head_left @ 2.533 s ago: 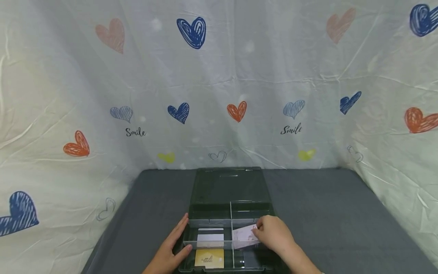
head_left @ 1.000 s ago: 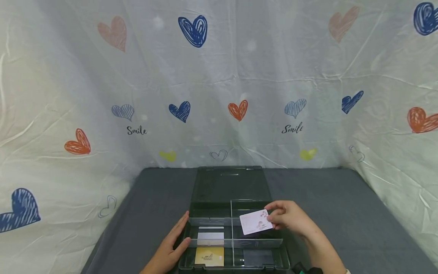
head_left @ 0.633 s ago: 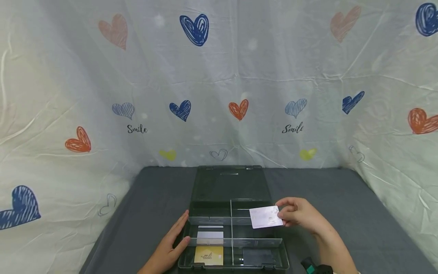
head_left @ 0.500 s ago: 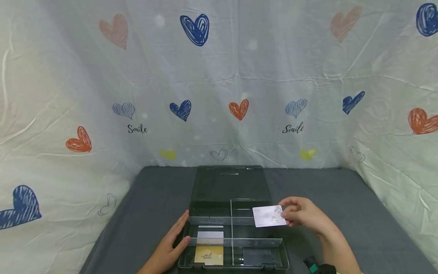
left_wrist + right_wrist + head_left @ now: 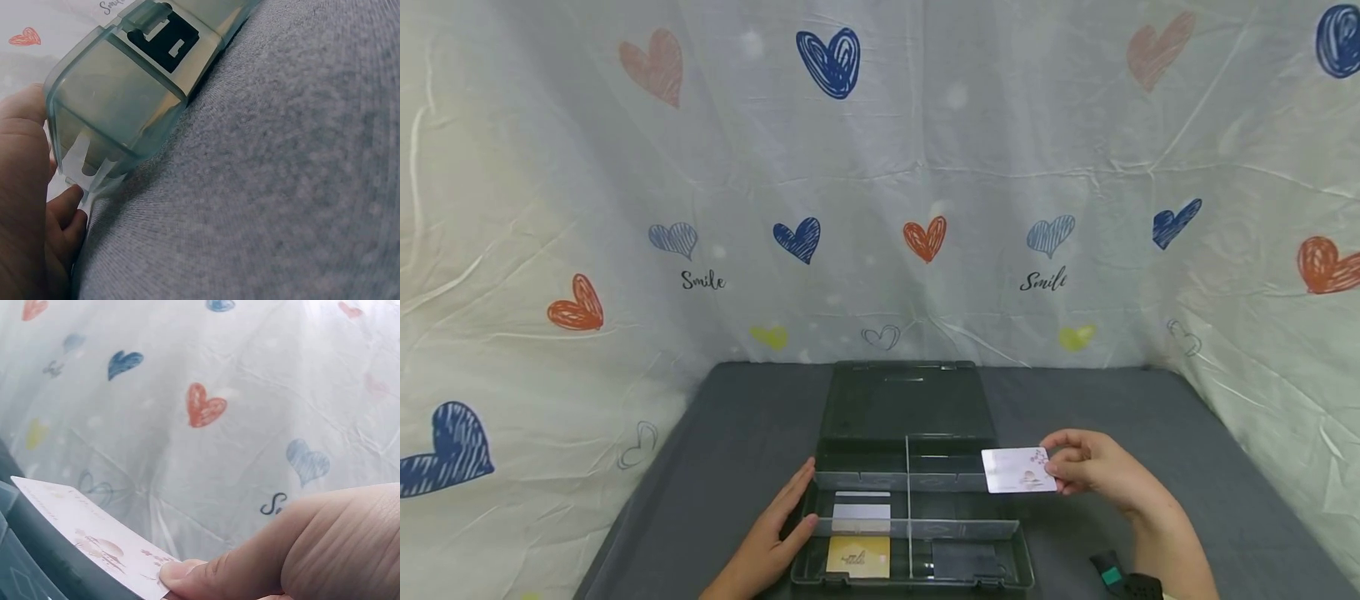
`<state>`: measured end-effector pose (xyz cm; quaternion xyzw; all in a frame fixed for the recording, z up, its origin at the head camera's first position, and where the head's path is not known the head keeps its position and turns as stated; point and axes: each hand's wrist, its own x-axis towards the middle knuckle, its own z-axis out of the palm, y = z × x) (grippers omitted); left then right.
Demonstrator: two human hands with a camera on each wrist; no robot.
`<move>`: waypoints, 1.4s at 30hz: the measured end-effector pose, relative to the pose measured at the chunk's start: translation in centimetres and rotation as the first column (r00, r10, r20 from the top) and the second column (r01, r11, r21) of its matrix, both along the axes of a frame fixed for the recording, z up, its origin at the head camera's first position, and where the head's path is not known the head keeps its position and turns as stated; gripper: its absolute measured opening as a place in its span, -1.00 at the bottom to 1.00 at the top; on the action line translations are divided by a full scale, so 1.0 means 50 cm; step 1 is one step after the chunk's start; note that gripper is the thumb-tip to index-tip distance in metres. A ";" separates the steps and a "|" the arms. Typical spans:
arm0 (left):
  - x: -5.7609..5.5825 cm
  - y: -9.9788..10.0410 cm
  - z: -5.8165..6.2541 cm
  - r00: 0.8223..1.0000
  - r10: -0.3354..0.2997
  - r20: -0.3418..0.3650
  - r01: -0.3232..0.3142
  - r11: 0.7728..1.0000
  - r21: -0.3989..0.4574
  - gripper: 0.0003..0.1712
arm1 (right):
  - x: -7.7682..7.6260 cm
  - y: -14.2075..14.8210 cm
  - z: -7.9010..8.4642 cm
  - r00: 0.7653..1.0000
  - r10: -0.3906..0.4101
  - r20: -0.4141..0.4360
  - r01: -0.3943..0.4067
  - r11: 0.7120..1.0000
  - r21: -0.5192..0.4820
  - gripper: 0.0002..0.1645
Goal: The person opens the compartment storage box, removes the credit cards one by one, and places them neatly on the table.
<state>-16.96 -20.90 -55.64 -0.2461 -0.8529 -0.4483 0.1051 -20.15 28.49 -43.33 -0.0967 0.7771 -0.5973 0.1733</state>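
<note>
A transparent dark-green compartment box (image 5: 1025, 554) lies with its lid (image 5: 906, 404) laid back. My right hand (image 5: 1093, 471) pinches a pale pink card (image 5: 1011, 471) between thumb and fingers, above the box's right side. In the right wrist view, my thumb (image 5: 181, 575) presses on the printed face of the card (image 5: 94, 534). My left hand (image 5: 771, 533) rests along the box's left wall, fingers extended in the head view, thumb at the rim. The left wrist view shows the box's end wall (image 5: 106, 94) beside the hand (image 5: 25, 187), lower fingers bent near its bottom corner.
Inside the box, a white card with a dark stripe (image 5: 861, 510) lies behind a yellow card (image 5: 859, 557) on the left. A dark card (image 5: 964, 560) lies in the front right compartment. Grey cloth (image 5: 1120, 433) covers the table; a heart-patterned curtain (image 5: 970, 150) hangs behind.
My right hand has lifted the pale pink card out of the middle right compartment and moved it up and to the right. The left hand keeps its place on the box.
</note>
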 end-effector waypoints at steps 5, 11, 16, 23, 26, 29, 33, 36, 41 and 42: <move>0.000 -0.002 -0.002 1.000 -0.002 -0.011 0.002 1.000 -0.001 -0.26 | 0.000 0.026 -0.001 0.999 -0.037 0.008 0.037 0.999 0.025 -0.53; 0.000 -0.001 0.001 1.000 0.004 0.004 -0.004 1.000 -0.003 -0.25 | 0.002 0.055 -0.005 0.996 -0.090 0.013 0.089 0.995 0.049 -0.57; -0.002 -0.001 0.003 1.000 0.006 0.015 -0.005 1.000 -0.005 -0.25 | 0.000 0.072 -0.012 0.994 -0.109 0.023 0.108 0.992 0.064 -0.55; -0.002 0.000 0.004 0.999 0.024 0.043 -0.024 1.000 -0.021 -0.25 | -0.005 0.092 -0.028 0.987 -0.156 0.044 0.150 0.982 0.112 -0.55; -0.001 0.000 0.005 0.999 0.025 0.048 -0.024 1.000 -0.020 -0.25 | -0.007 0.098 -0.036 0.981 -0.189 0.047 0.181 0.974 0.140 -0.54; 0.000 0.000 0.005 0.998 0.026 0.053 -0.025 1.000 -0.018 -0.24 | -0.009 0.101 -0.044 0.971 -0.232 0.054 0.219 0.960 0.177 -0.53; 0.000 0.000 0.004 0.998 0.033 0.062 -0.032 0.999 -0.024 -0.25 | -0.013 0.106 -0.059 0.961 -0.269 0.068 0.250 0.946 0.206 -0.54; 0.000 0.000 0.004 0.997 0.034 0.067 -0.032 0.999 -0.024 -0.24 | -0.017 0.111 -0.072 0.964 -0.258 0.071 0.239 0.949 0.207 -0.55; -0.001 0.001 0.006 0.997 0.029 0.068 -0.027 0.999 -0.021 -0.24 | -0.025 0.111 -0.095 0.958 -0.272 0.096 0.246 0.944 0.218 -0.57; 0.000 0.001 0.006 0.997 0.028 0.069 -0.026 0.999 -0.020 -0.24 | -0.027 0.110 -0.099 0.956 -0.275 0.101 0.247 0.943 0.225 -0.58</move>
